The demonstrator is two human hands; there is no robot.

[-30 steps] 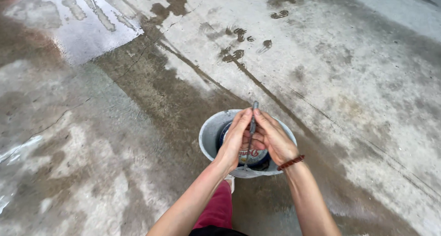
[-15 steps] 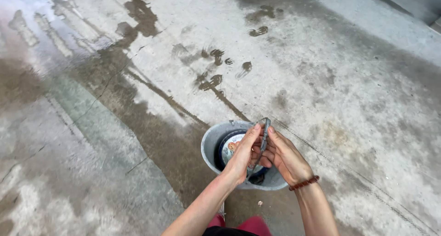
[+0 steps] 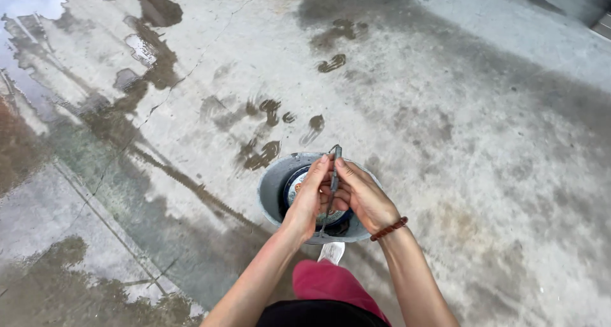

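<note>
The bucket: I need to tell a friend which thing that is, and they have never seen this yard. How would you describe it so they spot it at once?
On the wide wet concrete floor, look just ahead of the person's red trouser leg. There stands a round grey bucket, under the left hand and right hand, which press a thin metal handle between them. It is the only container there, with a dark round thing inside.

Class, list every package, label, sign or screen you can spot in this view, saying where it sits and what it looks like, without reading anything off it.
Round label on the dark disc-shaped thing inside the grey metal bucket, partly hidden beneath the left hand and right hand: pale with blue and orange patches.
No other packages, signs or screens show on the wet concrete ground.
</note>
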